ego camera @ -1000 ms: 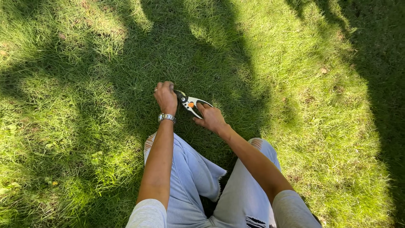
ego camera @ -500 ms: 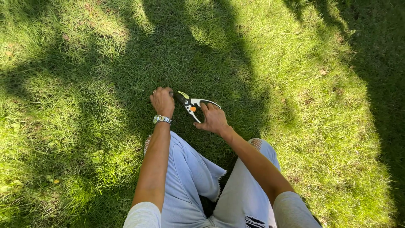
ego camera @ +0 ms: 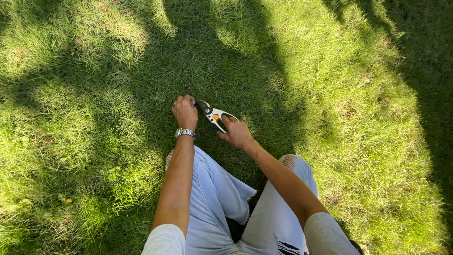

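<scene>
Since the earlier frame both hands have shifted a little toward the left over the grass (ego camera: 330, 141), and the pruning shears (ego camera: 214, 114) are now tilted more along the ground. Left hand (ego camera: 185, 112) is closed in a fist low in the lawn, seemingly pinching something I cannot make out, while the right hand (ego camera: 237, 134) has its grip wrapped on the handles, blades nearly closed just beside that fist. I judge a cut is being made; next the blades must meet whatever is pinched.
</scene>
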